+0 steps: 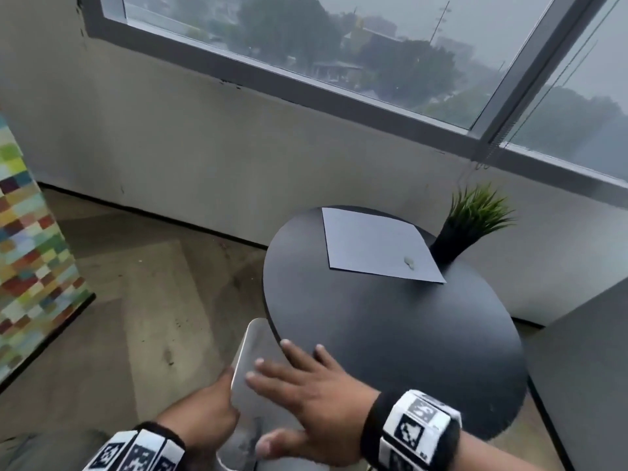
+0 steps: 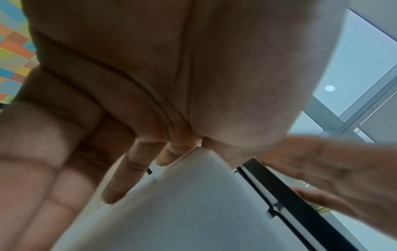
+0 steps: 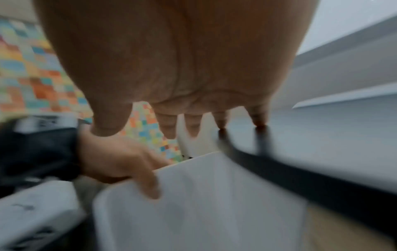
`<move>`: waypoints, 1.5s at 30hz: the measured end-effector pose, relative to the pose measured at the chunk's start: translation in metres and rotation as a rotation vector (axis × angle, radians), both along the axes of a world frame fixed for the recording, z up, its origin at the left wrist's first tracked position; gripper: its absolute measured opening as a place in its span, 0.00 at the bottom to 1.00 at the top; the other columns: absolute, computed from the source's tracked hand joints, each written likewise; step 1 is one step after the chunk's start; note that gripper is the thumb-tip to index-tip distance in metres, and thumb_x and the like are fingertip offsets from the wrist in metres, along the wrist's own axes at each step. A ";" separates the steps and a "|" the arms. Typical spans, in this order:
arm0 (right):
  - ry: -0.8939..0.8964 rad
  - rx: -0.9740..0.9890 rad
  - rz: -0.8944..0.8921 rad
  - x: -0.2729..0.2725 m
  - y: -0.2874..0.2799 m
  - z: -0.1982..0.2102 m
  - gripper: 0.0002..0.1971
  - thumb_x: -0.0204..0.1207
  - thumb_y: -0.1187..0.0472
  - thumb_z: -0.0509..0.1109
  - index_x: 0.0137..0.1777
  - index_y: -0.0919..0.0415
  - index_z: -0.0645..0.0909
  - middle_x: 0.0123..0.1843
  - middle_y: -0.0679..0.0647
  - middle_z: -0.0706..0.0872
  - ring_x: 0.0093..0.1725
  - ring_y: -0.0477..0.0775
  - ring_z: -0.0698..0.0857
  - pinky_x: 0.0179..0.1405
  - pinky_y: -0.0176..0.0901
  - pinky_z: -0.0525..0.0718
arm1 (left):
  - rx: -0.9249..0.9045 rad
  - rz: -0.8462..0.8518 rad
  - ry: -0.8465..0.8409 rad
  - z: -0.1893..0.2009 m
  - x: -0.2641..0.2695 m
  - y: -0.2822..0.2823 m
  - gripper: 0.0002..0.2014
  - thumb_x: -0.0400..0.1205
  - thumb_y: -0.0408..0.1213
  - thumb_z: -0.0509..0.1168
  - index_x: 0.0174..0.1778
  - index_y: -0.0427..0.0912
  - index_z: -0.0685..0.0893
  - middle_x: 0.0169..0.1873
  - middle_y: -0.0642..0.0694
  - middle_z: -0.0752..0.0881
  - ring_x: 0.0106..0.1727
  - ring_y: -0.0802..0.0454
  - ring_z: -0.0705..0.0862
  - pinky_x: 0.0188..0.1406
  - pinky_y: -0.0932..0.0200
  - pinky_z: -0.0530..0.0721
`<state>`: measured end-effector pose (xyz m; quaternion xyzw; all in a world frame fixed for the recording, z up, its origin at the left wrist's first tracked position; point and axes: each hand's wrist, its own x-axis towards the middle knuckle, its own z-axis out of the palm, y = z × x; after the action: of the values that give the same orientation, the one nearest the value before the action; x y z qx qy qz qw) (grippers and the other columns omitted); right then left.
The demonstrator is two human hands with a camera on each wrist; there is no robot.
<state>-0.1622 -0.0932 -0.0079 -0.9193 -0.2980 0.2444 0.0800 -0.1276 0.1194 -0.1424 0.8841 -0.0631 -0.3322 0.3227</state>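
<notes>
A flat white tray (image 1: 255, 348) with rounded corners is held tilted just below the near left edge of a round black table (image 1: 390, 328). My left hand (image 1: 217, 402) grips the tray's left rim, fingers curled over its edge (image 3: 150, 185). My right hand (image 1: 289, 372) lies open above the tray, fingers straight and spread. Two of its fingertips (image 3: 260, 125) touch the table's edge. In the left wrist view the tray (image 2: 193, 203) fills the lower middle, under my left hand's fingers (image 2: 128, 171). On the table's far side lies a grey paper sheet (image 1: 373, 246) with a small pale blob (image 1: 409, 262) on it.
A small potted grass plant (image 1: 472, 222) stands at the table's far right edge. At the right stands a grey cabinet (image 1: 584, 368), and a colourful patchwork panel (image 1: 30, 249) leans at the left. Wall and window run behind; wood floor (image 1: 153, 300) lies left of the table.
</notes>
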 end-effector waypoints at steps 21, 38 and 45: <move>-0.385 0.198 -1.022 -0.040 -0.105 -0.020 0.38 0.74 0.27 0.50 0.82 0.40 0.55 0.86 0.45 0.52 0.85 0.46 0.48 0.83 0.58 0.51 | 0.176 -0.006 -0.035 0.030 -0.007 0.011 0.25 0.82 0.35 0.57 0.77 0.47 0.68 0.69 0.43 0.83 0.60 0.48 0.82 0.52 0.60 0.76; -0.310 0.479 -0.594 -0.057 -0.076 0.035 0.29 0.71 0.25 0.58 0.65 0.39 0.80 0.65 0.32 0.80 0.62 0.32 0.80 0.67 0.41 0.78 | 0.383 -0.080 -0.096 0.041 0.030 0.047 0.21 0.84 0.32 0.57 0.72 0.48 0.82 0.58 0.48 0.88 0.57 0.51 0.86 0.40 0.70 0.76; -0.236 0.374 -0.842 -0.063 -0.182 0.029 0.09 0.77 0.48 0.71 0.56 0.38 0.84 0.49 0.30 0.88 0.51 0.28 0.84 0.57 0.32 0.82 | 0.504 -0.069 -0.025 0.024 0.085 0.082 0.19 0.80 0.35 0.59 0.66 0.35 0.84 0.58 0.36 0.89 0.59 0.43 0.88 0.46 0.62 0.82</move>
<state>-0.2255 -0.2754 0.0211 -0.9514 0.0547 0.0269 0.3018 -0.0426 0.2009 -0.1179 0.9380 -0.0124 -0.3372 0.0796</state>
